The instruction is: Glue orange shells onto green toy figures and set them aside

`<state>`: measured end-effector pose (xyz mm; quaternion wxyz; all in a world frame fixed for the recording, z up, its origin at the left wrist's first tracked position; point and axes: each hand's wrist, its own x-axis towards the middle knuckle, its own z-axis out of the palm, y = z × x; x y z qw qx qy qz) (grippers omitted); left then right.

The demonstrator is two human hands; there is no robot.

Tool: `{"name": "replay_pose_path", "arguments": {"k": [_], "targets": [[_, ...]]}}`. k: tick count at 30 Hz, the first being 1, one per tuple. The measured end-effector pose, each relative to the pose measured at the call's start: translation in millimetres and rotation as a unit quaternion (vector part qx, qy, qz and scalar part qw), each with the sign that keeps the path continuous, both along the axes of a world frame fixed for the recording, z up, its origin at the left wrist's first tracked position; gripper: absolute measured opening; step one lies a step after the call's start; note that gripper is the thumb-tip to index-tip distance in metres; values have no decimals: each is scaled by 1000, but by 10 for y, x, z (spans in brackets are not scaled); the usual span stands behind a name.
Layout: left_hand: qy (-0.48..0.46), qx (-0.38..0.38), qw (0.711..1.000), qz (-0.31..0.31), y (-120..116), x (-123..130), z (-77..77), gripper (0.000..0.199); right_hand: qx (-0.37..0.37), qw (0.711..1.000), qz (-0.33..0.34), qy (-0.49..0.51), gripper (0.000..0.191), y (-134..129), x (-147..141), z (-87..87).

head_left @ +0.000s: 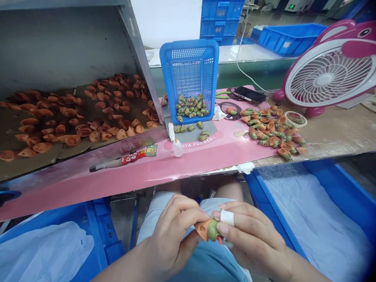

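Note:
Above my lap, my left hand [179,229] pinches the orange end of a small orange-and-green figurine [212,230]. My right hand [249,231], with white tape round one finger, closes on its green end, where a bit of red shows. Fingers cover part of the figurine. Similar orange-and-green figurines [273,131] lie piled on the table at the right. Green pieces [192,106] fill the bottom of a tilted blue basket [164,74], and several more lie in front of it. A small clear squeeze bottle [177,149] stands on the pink mat [141,168].
Orange cup-like pieces [70,140] lie spread inside a grey booth [129,35] at the left. A pink fan [323,80], a phone [249,94] and a tape ring [295,119] are at the right. Blue bins [276,215] with white lining flank my legs.

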<state>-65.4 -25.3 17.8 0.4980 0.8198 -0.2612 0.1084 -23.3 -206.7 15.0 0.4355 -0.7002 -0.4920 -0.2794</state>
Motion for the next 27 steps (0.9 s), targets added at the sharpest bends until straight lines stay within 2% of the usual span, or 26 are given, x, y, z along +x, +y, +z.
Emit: {"name": "replay_pose_path", "arguments": {"k": [7, 13, 20, 27], "targets": [[19, -1, 1000, -24, 8, -6, 6, 31, 12, 1000, 0, 13, 28, 3, -36, -26], [61, -10, 998, -22, -3, 11, 7, 30, 6, 999, 6, 34, 37, 0, -47, -81], [104, -38, 994, -23, 17, -5, -38, 29, 9, 999, -9, 40, 38, 6, -47, -134], [145, -108, 983, -12, -11, -44, -71, 25, -24, 999, -29, 19, 28, 21, -39, 10]]}}
